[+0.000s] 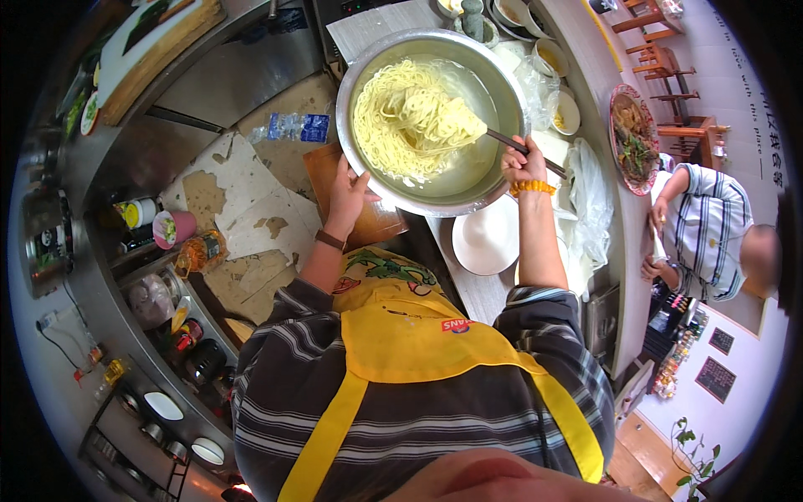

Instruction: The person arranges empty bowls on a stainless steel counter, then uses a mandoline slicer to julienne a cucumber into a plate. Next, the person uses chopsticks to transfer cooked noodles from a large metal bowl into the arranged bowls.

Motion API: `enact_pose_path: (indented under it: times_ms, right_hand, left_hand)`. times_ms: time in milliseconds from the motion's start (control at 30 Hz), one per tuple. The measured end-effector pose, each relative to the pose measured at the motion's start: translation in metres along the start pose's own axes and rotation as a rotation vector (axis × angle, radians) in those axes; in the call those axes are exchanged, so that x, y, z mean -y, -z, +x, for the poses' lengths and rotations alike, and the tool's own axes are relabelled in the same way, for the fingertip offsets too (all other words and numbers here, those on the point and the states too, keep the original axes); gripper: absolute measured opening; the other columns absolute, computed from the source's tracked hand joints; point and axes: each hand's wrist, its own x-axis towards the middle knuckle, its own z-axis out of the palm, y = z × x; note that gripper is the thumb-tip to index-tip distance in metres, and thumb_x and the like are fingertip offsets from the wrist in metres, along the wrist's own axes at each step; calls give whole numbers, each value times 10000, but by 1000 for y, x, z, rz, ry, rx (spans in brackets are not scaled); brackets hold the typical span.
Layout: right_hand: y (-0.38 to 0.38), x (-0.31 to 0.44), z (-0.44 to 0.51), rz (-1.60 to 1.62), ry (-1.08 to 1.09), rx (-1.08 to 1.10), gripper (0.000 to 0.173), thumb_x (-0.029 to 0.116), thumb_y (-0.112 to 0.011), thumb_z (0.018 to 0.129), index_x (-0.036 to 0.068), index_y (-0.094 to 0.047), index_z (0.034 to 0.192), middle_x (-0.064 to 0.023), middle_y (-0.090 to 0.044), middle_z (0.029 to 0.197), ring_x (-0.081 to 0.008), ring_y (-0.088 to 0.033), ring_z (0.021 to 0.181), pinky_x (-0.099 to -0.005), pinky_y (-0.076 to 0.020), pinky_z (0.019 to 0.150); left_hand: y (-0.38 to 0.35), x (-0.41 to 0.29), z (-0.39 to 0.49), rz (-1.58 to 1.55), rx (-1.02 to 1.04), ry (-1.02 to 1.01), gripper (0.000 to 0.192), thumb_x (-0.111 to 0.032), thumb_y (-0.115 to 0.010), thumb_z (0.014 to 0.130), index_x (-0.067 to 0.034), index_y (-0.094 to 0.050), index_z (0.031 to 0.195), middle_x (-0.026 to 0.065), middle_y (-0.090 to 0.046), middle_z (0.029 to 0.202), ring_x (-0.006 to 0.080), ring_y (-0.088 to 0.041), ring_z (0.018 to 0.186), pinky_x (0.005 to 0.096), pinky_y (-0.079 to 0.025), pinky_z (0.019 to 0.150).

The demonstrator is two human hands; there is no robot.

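Note:
A wide steel basin holds pale yellow noodles in cloudy liquid. My right hand, with an amber-coloured bead bracelet at the wrist, grips a pair of dark chopsticks by the basin's right rim. Their far ends go into a raised clump of noodles. My left hand, below a brown wristband, is at the basin's lower left rim, thumb and fingers spread; how firmly it holds the rim cannot be told. A white bowl sits just below the basin, near my right forearm.
Small bowls, a stone mortar with pestle and plastic bags crowd the counter at right. A platter of cooked food rests on the ledge beyond, near another person. Shelves with bottles stand at left.

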Motion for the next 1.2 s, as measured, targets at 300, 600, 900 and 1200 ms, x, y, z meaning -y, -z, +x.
enact_pose_path:
  times_ms: [300,600,900,1200]
  right_hand:
    - [-30,39,-66,14,95,51,376,333,-379,985,8,-510,848,25,-313,550,-61,-288,398,-205,-218,365]
    - [-56,79,-117,80,218,99,328,293,-433,969,2,-520,844,22,-309,532,-65,-284,386,-201,-225,371]
    - [-34,74,-101,156,154,124,379,363,-372,981,20,-496,877,17,-304,538,-83,-271,405,-215,-227,368]
    - [-47,88,-123,75,314,68,369,325,-387,986,-16,-491,891,2,-326,563,-76,-290,422,-194,-236,373]
  left_hand:
    - [11,-4,24,56,17,25,589,6,-427,929,-64,-134,1436,117,-590,1143,201,-644,886,304,-594,629]
    - [8,-7,25,84,13,13,539,-46,-425,948,-84,-180,1427,103,-600,1134,187,-643,889,312,-582,648]
    - [8,-9,22,82,48,-6,504,-67,-434,951,-84,-218,1406,109,-588,1150,191,-640,891,320,-580,658]
    - [9,-8,21,103,22,6,471,-66,-442,946,-74,-257,1379,84,-584,1118,178,-629,882,322,-580,657]
